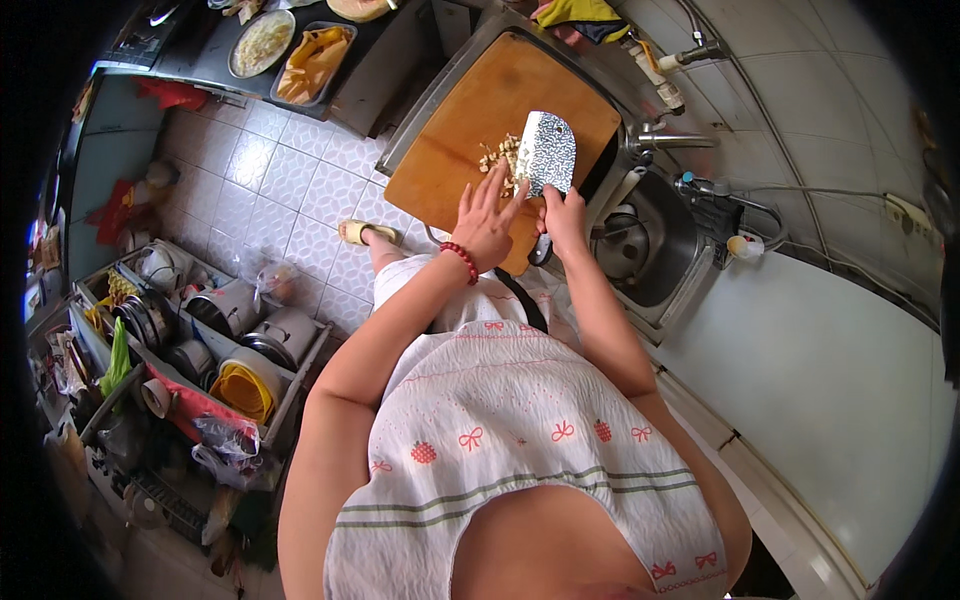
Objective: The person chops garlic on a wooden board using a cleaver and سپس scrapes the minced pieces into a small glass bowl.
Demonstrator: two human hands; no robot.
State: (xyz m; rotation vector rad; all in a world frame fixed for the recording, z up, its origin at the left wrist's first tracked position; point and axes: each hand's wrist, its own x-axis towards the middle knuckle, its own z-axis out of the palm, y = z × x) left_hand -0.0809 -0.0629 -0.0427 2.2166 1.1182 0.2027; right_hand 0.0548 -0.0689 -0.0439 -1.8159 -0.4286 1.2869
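My right hand (564,223) is closed around the dark handle of a cleaver (549,152), whose broad blade has a mottled silver pattern. The blade lies over a wooden cutting board (457,139), just right of a small heap of chopped pale food pieces (496,155). My left hand (486,225), with a red bead bracelet (460,259) at the wrist, reaches over the board with fingers apart. Its fingertips are at the near side of the heap, and one finger is close to the blade's lower left corner; whether it touches the blade I cannot tell.
Under the board is a metal sink (679,232) with a faucet (675,141). To the right stretches a white countertop (810,360). A plate of pale shredded food (262,43) and a tray (315,64) stand on the far-left counter. A rack of pots (225,307) stands lower left.
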